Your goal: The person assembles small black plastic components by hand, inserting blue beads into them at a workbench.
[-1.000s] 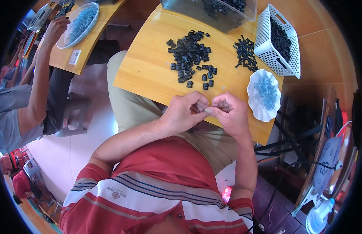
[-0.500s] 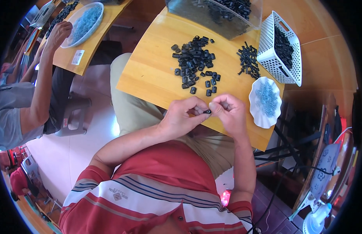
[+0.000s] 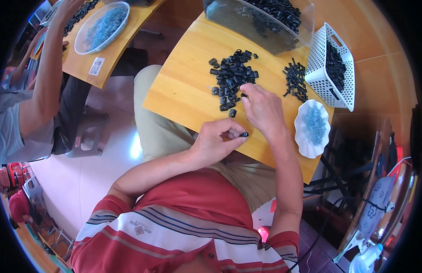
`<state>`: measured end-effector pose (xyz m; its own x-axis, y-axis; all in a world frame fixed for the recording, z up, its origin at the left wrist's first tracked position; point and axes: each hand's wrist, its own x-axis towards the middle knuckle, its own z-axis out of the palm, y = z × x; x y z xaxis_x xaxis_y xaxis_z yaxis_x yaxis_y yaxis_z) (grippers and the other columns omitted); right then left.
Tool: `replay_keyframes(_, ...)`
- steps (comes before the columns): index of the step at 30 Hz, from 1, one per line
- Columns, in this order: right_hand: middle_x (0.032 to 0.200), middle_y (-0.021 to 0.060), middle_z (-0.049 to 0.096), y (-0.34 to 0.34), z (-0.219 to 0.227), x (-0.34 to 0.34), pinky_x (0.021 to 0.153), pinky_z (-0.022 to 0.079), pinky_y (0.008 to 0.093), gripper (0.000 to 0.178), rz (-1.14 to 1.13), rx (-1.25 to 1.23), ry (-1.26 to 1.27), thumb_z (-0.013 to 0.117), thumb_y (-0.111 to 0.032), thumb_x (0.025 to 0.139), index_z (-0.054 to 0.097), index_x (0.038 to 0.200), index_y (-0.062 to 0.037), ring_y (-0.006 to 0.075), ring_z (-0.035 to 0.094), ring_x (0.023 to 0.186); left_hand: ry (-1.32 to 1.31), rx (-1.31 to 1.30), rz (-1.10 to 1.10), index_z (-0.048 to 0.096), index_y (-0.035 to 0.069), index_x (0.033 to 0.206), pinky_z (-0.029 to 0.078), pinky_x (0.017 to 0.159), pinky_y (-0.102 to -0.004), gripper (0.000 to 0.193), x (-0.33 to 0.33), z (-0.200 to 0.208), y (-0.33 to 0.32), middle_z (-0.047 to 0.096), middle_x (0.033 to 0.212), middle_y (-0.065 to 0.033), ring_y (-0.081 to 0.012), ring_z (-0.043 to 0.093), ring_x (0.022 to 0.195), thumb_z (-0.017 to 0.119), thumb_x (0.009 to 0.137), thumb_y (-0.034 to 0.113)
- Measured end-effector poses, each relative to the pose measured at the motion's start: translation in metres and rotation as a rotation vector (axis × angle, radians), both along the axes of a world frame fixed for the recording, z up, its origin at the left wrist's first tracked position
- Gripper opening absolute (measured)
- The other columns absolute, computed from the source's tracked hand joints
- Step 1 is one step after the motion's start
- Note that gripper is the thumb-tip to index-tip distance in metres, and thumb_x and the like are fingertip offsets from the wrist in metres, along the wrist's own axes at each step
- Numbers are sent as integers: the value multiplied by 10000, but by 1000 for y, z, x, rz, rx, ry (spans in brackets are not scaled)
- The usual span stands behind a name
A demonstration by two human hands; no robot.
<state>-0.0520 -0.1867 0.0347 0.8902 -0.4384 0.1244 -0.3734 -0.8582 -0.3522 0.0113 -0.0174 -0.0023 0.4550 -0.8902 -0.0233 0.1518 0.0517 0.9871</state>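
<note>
Close to the table's front edge, my left hand pinches a small black tubular part, its round end showing beyond the fingertips. My right hand reaches over the table at the near right side of a pile of small black plastic parts. Its thumb and fingers close around a small black part, mostly hidden by the fingertips. A few loose black parts lie at the pile's near side, left of my right hand.
Right of the pile lie thin black pins, a white scalloped dish of clear bluish bits and a white perforated basket of black parts. A clear bin stands behind. At left, a person works at another table.
My right hand has left my left hand and moved forward to the pile, closing on a part there. My left hand keeps its black part. The other person's arm has moved forward.
</note>
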Motion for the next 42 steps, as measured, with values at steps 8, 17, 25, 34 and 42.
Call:
replay_keyframes(8,917,115,666,-3,-8,-13,673,536,386,235,36,31,-124,615,-32,846,677,1071,-61,288,665,749,41,48,-41,661,-1,965,518,739,-211,100,4,1,0,675,885,-11,-49,615,821,711,881,-18)
replay_keyframes(17,916,85,626,9,-11,-45,677,533,288,147,-96,632,-399,599,16,906,639,1046,0,188,647,753,17,-59,19,702,-8,984,501,625,-190,102,3,-4,-4,623,893,-19,-32,602,757,716,883,7)
replay_keyframes(25,853,4,668,25,-15,-69,693,506,224,133,-117,995,-467,711,-24,882,664,1004,-1,55,608,776,-29,-69,11,700,-16,1014,498,632,-190,127,2,0,-6,628,918,-35,-38,600,760,709,889,5)
replay_keyframes(34,857,41,697,39,-11,-79,685,513,228,177,-190,976,-416,743,-22,851,687,1015,9,70,637,780,-39,-54,-12,679,-22,1028,524,711,-212,149,0,-3,-5,652,977,-56,-77,627,852,704,881,-23)
replay_keyframes(42,863,54,695,40,-1,-79,651,502,218,131,-89,860,-392,754,20,821,689,935,22,74,631,757,93,-18,-17,682,-19,992,540,689,-213,122,-1,-2,-2,660,886,-34,-68,636,811,708,873,-18)
